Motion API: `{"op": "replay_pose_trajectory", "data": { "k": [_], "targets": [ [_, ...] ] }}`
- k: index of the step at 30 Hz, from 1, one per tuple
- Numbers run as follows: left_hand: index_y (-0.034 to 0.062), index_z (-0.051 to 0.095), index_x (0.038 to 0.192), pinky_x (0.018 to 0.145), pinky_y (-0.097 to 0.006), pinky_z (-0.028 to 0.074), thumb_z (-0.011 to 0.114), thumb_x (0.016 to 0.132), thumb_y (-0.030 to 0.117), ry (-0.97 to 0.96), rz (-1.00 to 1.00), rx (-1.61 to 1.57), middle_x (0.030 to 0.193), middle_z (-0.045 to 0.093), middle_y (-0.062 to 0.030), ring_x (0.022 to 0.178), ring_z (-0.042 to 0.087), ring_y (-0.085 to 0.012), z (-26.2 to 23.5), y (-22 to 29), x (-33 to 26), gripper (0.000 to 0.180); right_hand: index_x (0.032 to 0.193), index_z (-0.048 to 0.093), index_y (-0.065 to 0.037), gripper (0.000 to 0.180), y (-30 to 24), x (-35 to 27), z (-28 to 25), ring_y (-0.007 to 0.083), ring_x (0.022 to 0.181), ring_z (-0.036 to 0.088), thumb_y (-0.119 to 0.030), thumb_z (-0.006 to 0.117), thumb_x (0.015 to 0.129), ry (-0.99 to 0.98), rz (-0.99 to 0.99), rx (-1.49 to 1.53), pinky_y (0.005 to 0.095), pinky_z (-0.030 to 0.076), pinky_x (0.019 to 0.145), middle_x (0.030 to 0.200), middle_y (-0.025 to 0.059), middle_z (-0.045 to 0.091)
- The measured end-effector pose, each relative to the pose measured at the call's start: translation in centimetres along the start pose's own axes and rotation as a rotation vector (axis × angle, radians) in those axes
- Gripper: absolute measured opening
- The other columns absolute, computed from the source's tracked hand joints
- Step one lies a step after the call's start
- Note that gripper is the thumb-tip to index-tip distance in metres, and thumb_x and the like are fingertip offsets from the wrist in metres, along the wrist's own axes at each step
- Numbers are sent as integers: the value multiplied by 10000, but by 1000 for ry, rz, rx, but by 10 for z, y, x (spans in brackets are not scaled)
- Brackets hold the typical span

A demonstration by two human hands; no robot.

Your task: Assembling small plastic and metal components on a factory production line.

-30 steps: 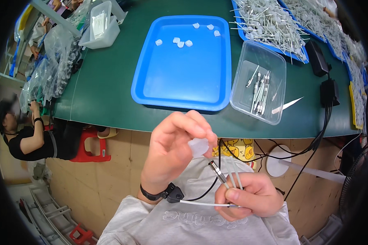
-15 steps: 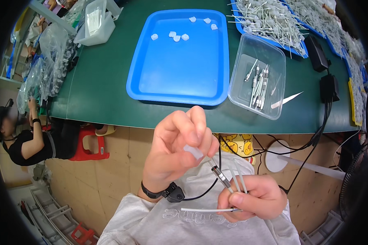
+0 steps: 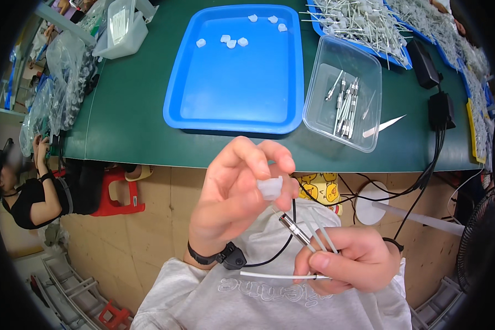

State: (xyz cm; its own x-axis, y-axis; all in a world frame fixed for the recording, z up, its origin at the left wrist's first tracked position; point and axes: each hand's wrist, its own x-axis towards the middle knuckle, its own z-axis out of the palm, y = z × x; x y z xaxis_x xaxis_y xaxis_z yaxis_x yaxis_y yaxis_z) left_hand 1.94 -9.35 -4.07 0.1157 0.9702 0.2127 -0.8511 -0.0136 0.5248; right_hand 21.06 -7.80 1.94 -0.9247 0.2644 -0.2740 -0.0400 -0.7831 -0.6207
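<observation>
Pinching wht. cap [image 3: 269, 189], L hand [image 3: 224, 198] has it more upright vs. earlier; R hand [image 3: 357, 261], at L's 4 o'clock, grips several thin rods [image 3: 278, 276].

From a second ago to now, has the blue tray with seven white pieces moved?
No; the blue tray keeps its place against the clear box and the edge of the green table; all three drift up the picture.

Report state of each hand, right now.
Left hand: closed, holding a translucent white piece.
Right hand: closed, holding thin pale tubes, one with a metal fitting.
</observation>
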Motion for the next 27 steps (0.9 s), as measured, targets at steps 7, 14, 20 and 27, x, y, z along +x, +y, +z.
{"op": "replay_pose_trajectory", "data": {
  "k": [7,14,20,27],
  "targets": [
    [79,436,895,764,-359,426,600,761,20,-49,111,-45,1033,493,-143,872,539,-233,-7,-7,-3,220,980,466,150,234,-12,-1,3,53,427,310,-26,331,908,58,78,-67,214,248,403,553,21,405],
    [79,433,884,776,-339,402,630,751,54,10,141,-1,972,518,-132,912,504,-231,-5,-12,-3,239,981,480,139,232,-24,2,13,55,421,320,-34,344,908,179,136,-30,213,260,398,523,5,398],
    [81,444,905,707,-304,381,624,748,42,-24,75,-21,1000,502,-129,836,471,-187,-10,-12,-3,242,984,495,121,229,-29,-4,16,52,424,349,-39,352,905,247,197,-33,208,268,394,524,1,411],
    [20,456,1089,699,-301,388,590,767,43,-26,33,-11,1043,488,-132,839,482,-192,-11,-12,-8,349,955,519,109,220,-40,-5,29,56,413,349,-52,379,897,413,324,5,206,254,388,525,5,420]
  ]
}}
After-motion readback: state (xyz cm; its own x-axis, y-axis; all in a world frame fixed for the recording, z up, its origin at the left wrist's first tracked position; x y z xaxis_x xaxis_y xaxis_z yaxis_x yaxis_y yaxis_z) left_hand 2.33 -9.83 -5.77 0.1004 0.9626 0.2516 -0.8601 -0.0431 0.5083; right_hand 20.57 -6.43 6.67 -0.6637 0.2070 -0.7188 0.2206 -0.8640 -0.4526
